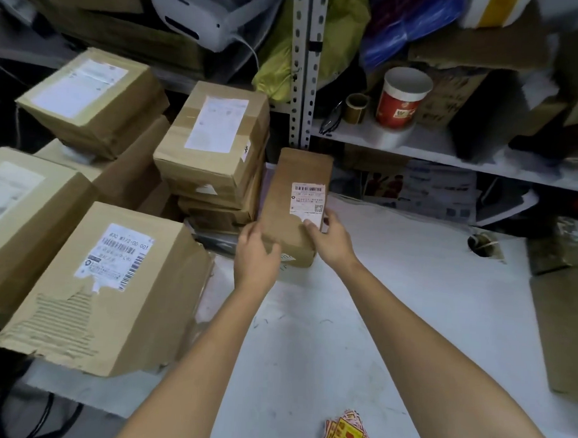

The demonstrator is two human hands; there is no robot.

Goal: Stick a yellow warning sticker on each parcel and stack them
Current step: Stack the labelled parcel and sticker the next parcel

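My left hand [257, 253] and right hand [332, 240] both gripped the narrow parcel [294, 206] at its near end; held so shallowly, it might tip against the stacked parcels [215, 134] and slip.

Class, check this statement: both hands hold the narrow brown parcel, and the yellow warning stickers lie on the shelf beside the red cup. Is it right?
No. The head view shows the yellow warning stickers on the white table, not on the shelf. The left hand and right hand do hold the narrow brown parcel.
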